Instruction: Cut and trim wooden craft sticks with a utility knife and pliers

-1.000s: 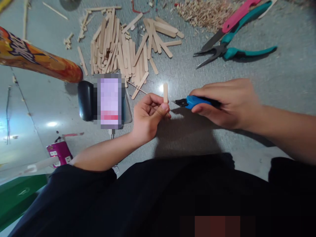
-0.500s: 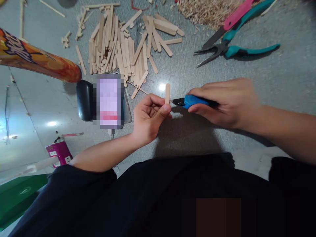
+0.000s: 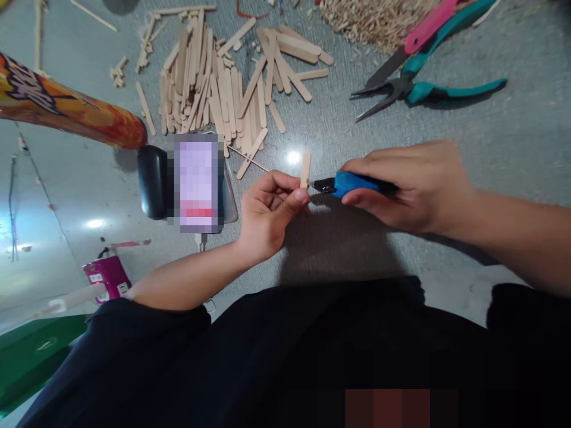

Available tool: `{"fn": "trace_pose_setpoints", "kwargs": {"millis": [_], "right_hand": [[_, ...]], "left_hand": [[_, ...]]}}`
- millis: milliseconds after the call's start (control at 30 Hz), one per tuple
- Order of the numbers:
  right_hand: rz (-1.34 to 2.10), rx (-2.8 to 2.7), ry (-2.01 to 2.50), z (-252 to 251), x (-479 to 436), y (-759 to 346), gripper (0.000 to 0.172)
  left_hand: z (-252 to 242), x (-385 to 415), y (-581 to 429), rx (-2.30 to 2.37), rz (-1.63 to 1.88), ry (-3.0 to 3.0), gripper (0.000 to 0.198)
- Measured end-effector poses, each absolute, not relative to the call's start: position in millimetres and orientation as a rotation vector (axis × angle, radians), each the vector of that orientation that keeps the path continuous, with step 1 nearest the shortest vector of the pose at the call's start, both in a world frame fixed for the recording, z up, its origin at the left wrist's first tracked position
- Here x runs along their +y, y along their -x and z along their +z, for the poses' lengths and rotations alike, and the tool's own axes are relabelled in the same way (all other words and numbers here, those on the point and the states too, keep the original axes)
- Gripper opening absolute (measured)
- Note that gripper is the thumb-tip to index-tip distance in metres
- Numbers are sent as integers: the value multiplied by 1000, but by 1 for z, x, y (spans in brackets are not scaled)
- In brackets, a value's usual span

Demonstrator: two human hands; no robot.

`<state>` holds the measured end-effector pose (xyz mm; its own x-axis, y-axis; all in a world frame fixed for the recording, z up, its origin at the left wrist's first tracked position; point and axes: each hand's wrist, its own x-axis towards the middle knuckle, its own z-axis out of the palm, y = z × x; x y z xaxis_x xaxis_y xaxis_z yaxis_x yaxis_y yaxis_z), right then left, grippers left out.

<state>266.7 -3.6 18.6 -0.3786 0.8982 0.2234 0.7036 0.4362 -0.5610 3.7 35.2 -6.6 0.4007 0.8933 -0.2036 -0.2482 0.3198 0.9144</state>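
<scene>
My left hand (image 3: 272, 214) pinches the lower end of a short wooden craft stick (image 3: 306, 169) between thumb and fingers, holding it upright in the picture. The top end of the stick looks squared. My right hand (image 3: 410, 184) wraps around a blue hand tool (image 3: 350, 183) with a black nose and a thin metal tip; its exact kind is hard to make out. That tip is at the stick's right edge, touching or very close, just above my left thumb. Most of the tool's handle is hidden by my right hand.
Craft sticks (image 3: 191, 83) lie heaped behind my left hand. Wood chips (image 3: 379, 24), teal-handled pliers (image 3: 397, 89) and a pink-handled blade (image 3: 417, 38) lie at back right. At left are a phone (image 3: 199, 178), a dark case (image 3: 154, 181), an orange can (image 3: 89, 113) and a magenta socket block (image 3: 107, 276).
The craft stick has turned slightly, its top leaning a little right; that end looked rounded before and squared now. The blue tool has shifted slightly right. Both hands keep their grips.
</scene>
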Motion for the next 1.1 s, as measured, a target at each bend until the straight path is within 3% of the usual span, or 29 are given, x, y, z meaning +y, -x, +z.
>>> {"fn": "trace_pose_setpoints", "kwargs": {"millis": [267,467,733,1000,1100], "right_hand": [[525,-2232,1264,24,-1,-269,45],[612,-2224,1141,19,3,-272,53],[733,-2171,1088,14,2,-272,48],[734,-2076,1072,10,-4,-261,29],[721,-2062,1129,15,-6,-257,31]], "left_hand": [[-8,35,-2,829,883,-932,49],[-9,36,-3,798,903,-944,50],[-4,35,-2,766,861,-969,52],[0,30,-1,762,833,-938,57],[0,29,-2,782,850,-916,61]]}}
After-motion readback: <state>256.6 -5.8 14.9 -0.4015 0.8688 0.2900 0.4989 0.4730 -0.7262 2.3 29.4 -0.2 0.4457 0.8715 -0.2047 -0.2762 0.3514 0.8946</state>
